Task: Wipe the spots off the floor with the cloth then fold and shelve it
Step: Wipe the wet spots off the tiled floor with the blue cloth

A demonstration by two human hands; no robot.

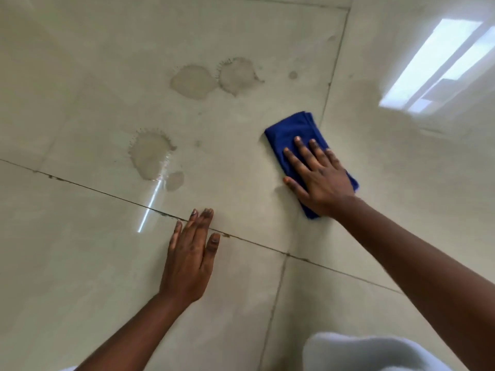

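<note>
A folded blue cloth [290, 129] lies flat on the pale glossy floor tiles [80, 76]. My right hand [318, 178] presses down on it with straight, spread fingers. My left hand [190, 255] rests flat on the floor across a grout line, fingers straight and together. Left of the cloth are wet greyish spots: a large one [148, 156] with a small one [175, 180] beside it, and two further away, a left one [192, 81] and a right one [237, 76]. A tiny spot [293, 74] lies to their right.
Dark grout lines [254, 243] cross the tiles. A bright window reflection [442, 68] shines on the floor at the upper right. White clothing [361, 352] shows at the bottom edge.
</note>
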